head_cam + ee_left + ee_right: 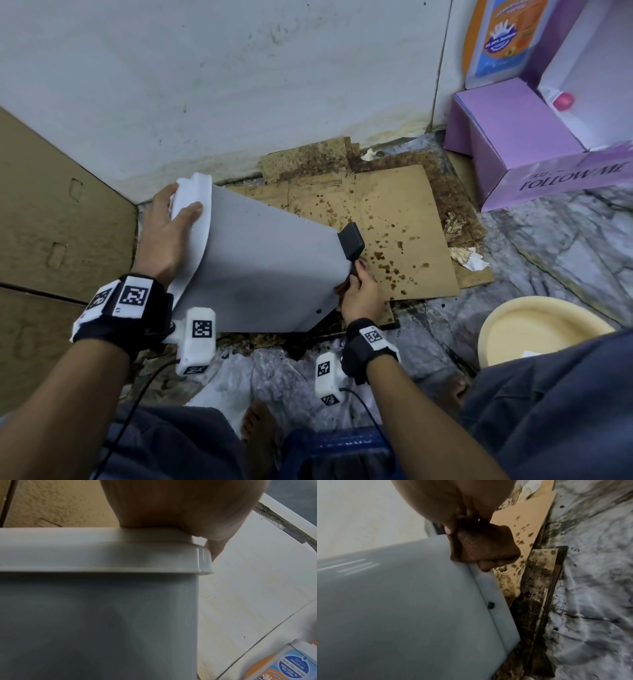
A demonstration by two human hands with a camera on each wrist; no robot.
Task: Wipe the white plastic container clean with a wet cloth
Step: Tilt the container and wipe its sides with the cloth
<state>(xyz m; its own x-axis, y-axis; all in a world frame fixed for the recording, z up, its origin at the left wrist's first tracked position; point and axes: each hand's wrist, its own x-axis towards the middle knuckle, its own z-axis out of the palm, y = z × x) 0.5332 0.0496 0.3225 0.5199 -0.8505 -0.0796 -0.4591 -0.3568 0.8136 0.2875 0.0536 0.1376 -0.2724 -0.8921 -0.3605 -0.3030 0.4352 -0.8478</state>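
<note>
The white plastic container (263,267) is a pedal bin tipped over on its side, lid end to the left and base to the right, with a black foot pedal (351,241) sticking out at the base. My left hand (168,229) grips the white lid rim (102,555), thumb on top and fingers behind. My right hand (359,291) holds a bunched brown cloth (481,545) against the bottom edge of the bin (488,582), just below the pedal. The cloth looks damp and dark.
Stained, spotted cardboard (387,219) lies under the bin against the white wall (239,85). A purple box (534,154) stands at the right, a cream basin (537,329) at the near right, a brown carton (51,222) at the left. My bare feet are on grey marbled floor (548,246).
</note>
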